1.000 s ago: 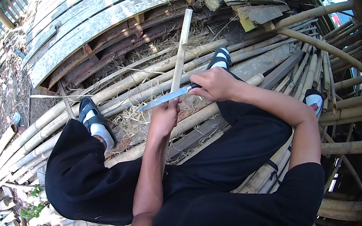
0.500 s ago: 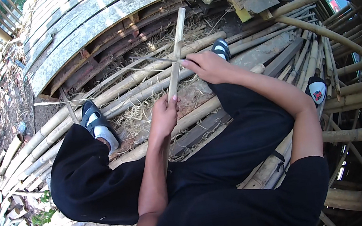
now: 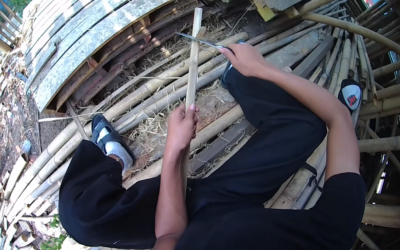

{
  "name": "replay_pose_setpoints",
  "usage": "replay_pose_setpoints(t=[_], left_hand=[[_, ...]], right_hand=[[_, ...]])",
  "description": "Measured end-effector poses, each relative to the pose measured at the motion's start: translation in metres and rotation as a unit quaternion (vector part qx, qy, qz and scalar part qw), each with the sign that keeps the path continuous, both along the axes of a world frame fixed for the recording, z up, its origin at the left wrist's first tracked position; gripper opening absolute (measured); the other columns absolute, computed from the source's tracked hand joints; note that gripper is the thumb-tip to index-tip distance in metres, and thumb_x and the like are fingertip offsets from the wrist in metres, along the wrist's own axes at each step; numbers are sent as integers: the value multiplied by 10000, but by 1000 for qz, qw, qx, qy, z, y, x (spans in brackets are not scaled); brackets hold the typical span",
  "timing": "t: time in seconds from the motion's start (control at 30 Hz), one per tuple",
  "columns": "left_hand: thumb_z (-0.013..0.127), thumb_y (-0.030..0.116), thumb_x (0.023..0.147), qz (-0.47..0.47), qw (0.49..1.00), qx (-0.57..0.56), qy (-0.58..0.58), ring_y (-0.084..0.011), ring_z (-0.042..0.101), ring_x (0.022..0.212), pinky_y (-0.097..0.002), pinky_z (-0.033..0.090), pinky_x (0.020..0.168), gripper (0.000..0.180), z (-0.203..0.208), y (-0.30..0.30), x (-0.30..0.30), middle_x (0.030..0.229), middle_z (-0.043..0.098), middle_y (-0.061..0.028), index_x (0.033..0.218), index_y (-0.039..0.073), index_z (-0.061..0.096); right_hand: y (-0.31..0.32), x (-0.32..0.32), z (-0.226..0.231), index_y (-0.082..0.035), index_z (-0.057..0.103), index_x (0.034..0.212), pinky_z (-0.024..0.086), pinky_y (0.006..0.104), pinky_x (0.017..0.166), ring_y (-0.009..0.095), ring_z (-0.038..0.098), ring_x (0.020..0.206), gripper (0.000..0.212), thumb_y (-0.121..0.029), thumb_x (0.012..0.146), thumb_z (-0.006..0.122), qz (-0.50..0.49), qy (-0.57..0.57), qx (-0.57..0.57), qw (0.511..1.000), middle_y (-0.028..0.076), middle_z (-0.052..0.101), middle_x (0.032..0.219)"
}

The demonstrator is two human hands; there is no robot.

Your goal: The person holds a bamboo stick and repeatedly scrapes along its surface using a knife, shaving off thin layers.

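Note:
My left hand (image 3: 183, 126) is closed round the lower part of a long, split bamboo strip (image 3: 193, 71), which slants up and away from me. Its lower end runs back along my forearm toward my lap. Farther out, my right hand (image 3: 246, 59) grips a knife (image 3: 189, 37) with a thin, pointed blade; the fingers cover most of the handle. The blade lies across the strip's upper part, tip to the left. A raised sliver (image 3: 201, 32) stands out from the strip beside the blade.
Bamboo poles (image 3: 153, 85) lie under and between my feet, with pale shavings (image 3: 151, 124) scattered among them. Ahead stands a weathered slatted wooden platform (image 3: 94, 42). Bamboo poles are stacked at left (image 3: 16, 173), and a bamboo frame (image 3: 394, 142) rises at right.
My right hand has moved slightly right and up along the strip with the knife, and more of the blade shows. My right foot has shifted behind the knee. The left hand keeps its hold.

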State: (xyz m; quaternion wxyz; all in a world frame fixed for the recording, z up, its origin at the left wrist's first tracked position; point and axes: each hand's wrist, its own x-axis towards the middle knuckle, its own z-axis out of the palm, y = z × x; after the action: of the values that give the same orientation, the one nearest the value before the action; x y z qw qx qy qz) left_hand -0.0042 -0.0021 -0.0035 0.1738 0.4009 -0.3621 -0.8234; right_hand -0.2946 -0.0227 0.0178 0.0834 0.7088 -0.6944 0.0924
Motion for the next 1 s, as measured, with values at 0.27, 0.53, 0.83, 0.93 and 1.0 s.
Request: replay_pose_setpoints(t=[0.27, 0.53, 0.83, 0.93, 1.0], left_hand=[[500, 267, 1011, 30, 1000, -2, 4, -37, 329, 433, -231, 259, 388, 256, -8, 1, 6, 614, 431, 51, 927, 32, 555], [472, 275, 1025, -16, 999, -35, -5, -22, 265, 429, -207, 209, 383, 225, -2, 3, -17, 607, 365, 79, 931, 74, 515], [468, 251, 1023, -2, 1000, -13, 7, -27, 304, 434, -217, 229, 385, 240, -7, -3, 4, 597, 386, 74, 946, 39, 549], [479, 295, 1022, 23, 1000, 5, -5, -19, 261, 429, -206, 190, 383, 245, -7, -4, 10, 606, 352, 78, 957, 62, 518], [474, 282, 1023, 18, 1000, -3, -3, -22, 288, 431, -213, 213, 383, 244, -2, -3, 8, 605, 373, 72, 953, 54, 528]], right_hand=[[23, 91, 21, -67, 478, 819, 398, 379, 400, 263, 537, 438, 390, -419, 987, 478, 219, -231, 122, 940, 85, 500, 549], [-28, -42, 25, -57, 527, 794, 492, 437, 446, 357, 630, 525, 471, -505, 938, 508, 27, 94, -19, 995, 159, 605, 570], [3, 71, 25, -41, 532, 776, 448, 519, 563, 425, 593, 617, 479, -473, 971, 462, 140, -206, 202, 947, 192, 580, 616], [9, 83, 32, -52, 524, 812, 461, 501, 574, 403, 603, 621, 416, -445, 948, 518, 216, -133, 200, 946, 171, 577, 619], [4, 67, 25, -68, 510, 831, 466, 485, 536, 387, 607, 595, 381, -433, 934, 545, 277, -70, 131, 949, 148, 585, 621]])
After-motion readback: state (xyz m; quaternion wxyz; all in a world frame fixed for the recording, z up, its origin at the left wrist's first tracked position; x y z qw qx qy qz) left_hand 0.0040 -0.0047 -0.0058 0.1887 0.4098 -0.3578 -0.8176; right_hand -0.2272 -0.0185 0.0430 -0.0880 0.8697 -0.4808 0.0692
